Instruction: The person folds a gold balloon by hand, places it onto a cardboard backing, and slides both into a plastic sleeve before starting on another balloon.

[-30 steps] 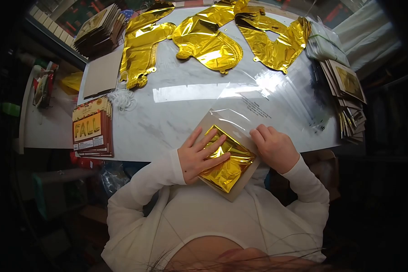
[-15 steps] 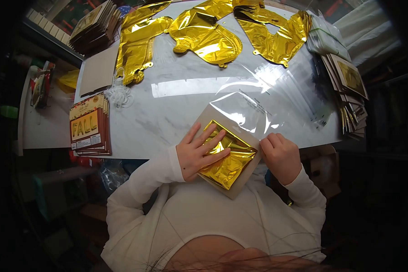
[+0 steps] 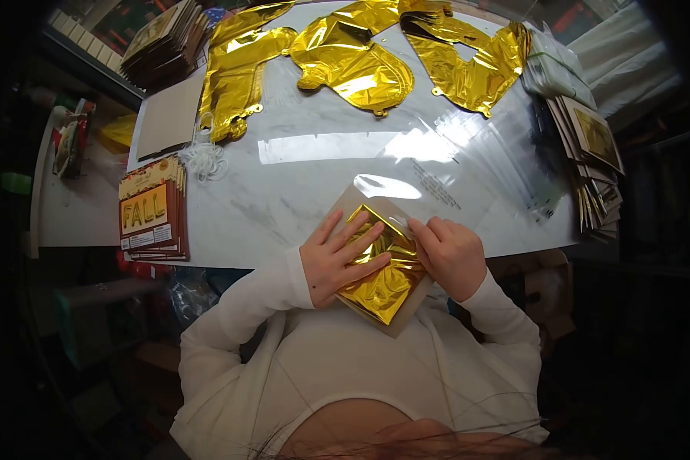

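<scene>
A folded gold foil balloon point(image 3: 387, 295) lies on a greyish cardboard sheet point(image 3: 353, 201) at the table's front edge, tilted corner-up. My left hand point(image 3: 328, 259) rests flat on the foil with its fingers spread. At the sheet's right edge, my right hand point(image 3: 454, 257) is closed, thumb and forefinger pinching the clear plastic bag's flap point(image 3: 391, 186). The flap shines above the cardboard. How far the bag reaches around the sheet is hard to make out.
Gold foil balloons point(image 3: 353, 73) lie flat across the back of the table point(image 3: 299, 192). "FALL" packages point(image 3: 146, 211) and white string point(image 3: 205, 159) sit at left. Clear bags point(image 3: 514, 165) lie at right, beside stacked cards with gold foil point(image 3: 594, 138).
My right hand has moved left over the sheet's right edge, drawing the plastic flap inward. My left hand has stayed almost still on the foil.
</scene>
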Demonstrator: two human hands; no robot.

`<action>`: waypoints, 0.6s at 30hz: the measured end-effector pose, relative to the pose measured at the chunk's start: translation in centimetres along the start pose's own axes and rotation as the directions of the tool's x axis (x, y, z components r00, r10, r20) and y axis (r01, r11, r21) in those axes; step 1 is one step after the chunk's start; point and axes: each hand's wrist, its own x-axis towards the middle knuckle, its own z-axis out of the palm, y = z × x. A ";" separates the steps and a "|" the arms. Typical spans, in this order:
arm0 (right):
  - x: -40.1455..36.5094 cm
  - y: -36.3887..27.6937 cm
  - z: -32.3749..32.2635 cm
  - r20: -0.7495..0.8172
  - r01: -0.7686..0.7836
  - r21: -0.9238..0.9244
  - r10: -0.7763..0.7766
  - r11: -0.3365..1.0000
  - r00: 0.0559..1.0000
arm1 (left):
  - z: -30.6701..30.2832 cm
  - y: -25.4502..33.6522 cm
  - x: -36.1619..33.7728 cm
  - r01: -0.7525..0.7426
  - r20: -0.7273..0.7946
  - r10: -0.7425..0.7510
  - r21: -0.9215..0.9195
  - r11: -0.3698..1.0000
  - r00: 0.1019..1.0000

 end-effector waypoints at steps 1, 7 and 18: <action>0.1 0.2 0.4 -0.024 0.021 0.027 -0.020 0.999 1.000 | 0.1 0.0 0.0 -0.002 -0.006 0.002 0.001 1.000 1.000; 0.0 0.9 1.0 -0.145 0.144 0.175 -0.119 0.974 0.982 | 0.1 -0.1 -0.3 -0.005 -0.023 0.004 -0.018 1.000 1.000; -0.1 0.4 0.8 -0.140 0.238 0.299 -0.204 0.924 0.969 | 0.3 -0.9 0.3 -0.055 -0.079 0.055 0.007 0.998 0.995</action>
